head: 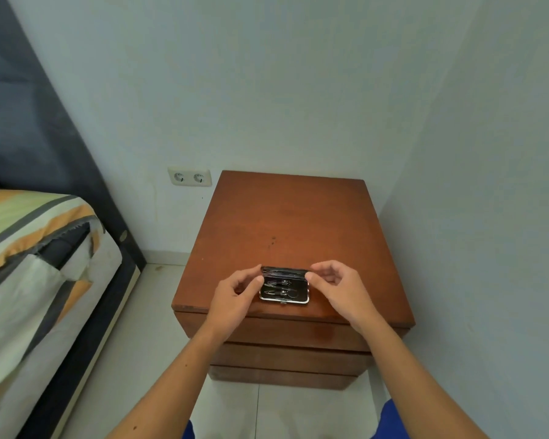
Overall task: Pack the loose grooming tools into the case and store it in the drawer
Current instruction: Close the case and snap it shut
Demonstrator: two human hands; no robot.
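Observation:
A small black grooming case (284,291) with a silver rim lies open near the front edge of the brown wooden nightstand (282,223). Metal grooming tools (279,288) sit inside its lower half. The lid (284,270) stands partly raised at the far side. My left hand (235,296) pinches the lid's left corner, and my right hand (336,286) pinches its right corner. Stacked drawer fronts (292,350) show below the top, all pushed in.
A bed (35,264) with a striped cover and a dark headboard stands to the left. A double wall socket (189,177) is on the wall behind. Walls close in behind and to the right of the nightstand. Pale floor tiles lie below.

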